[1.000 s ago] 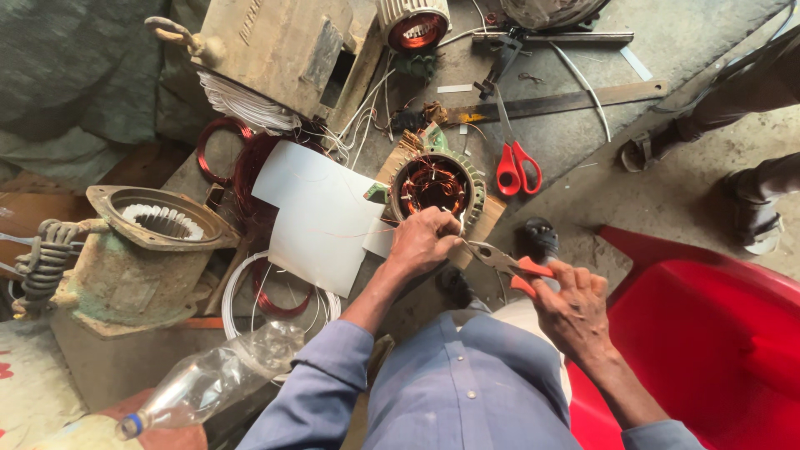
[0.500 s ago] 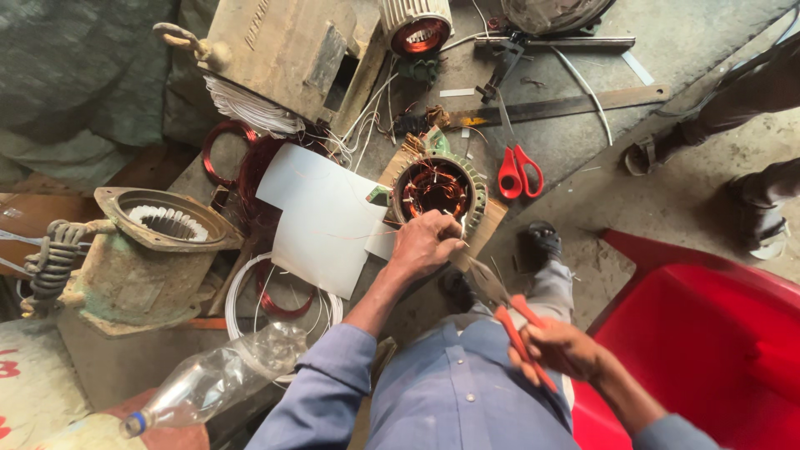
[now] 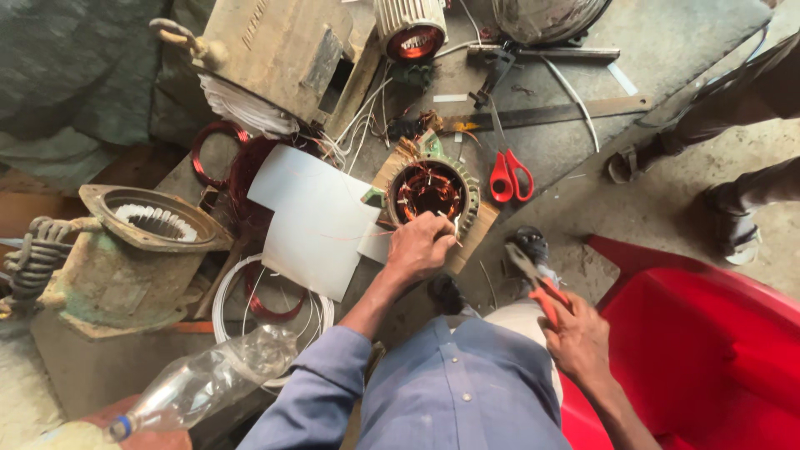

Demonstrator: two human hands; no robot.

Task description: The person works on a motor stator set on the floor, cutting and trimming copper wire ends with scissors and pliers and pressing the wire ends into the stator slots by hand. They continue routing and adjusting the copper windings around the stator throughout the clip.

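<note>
Head view looking down: left hand [image 3: 423, 247] is curled shut, pinching a thin wire at the rim of the round metal stator with copper windings [image 3: 432, 191], which sits on the bench next to white sheets of paper [image 3: 312, 218]. Right hand [image 3: 581, 340] grips orange-handled pliers [image 3: 535, 279] over the knee, red-handled scissors [image 3: 508, 176] lying just beyond the stator

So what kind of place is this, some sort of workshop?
Most likely a motor rewinding and repair shop. A stator with copper windings lies under the left hand, the right hand holds pliers, and loose copper wire coils lie around.
</note>
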